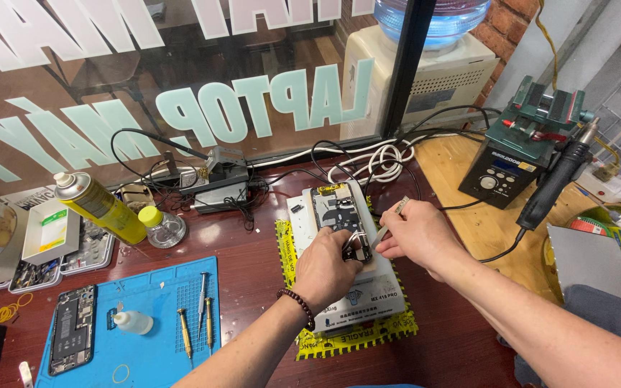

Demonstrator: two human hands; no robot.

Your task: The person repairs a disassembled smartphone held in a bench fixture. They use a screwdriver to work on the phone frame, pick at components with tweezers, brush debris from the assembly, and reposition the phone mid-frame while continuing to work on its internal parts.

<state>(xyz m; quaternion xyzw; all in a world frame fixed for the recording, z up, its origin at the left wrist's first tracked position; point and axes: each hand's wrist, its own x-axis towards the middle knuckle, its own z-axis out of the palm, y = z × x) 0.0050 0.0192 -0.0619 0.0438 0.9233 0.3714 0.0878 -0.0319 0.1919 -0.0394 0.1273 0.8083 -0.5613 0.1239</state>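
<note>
Head view looks down on a dark red-brown wooden tabletop (253, 280) beside a shop window with pale mirrored lettering (267, 104). An opened grey smartphone (339, 215) lies on a white heating block (375, 287) over a yellow mat (357, 341). Left hand (325, 269) fingers curl onto the phone's lower end; right hand (418, 237) pinches thin metal tweezers (389, 223).

A yellow spray can (102, 207) stands left, screwdrivers (197, 320) lie on a blue mat (159, 287).

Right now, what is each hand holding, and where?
Right hand pinches tweezers near their middle; left hand steadies the opened phone at its lower end.
</note>
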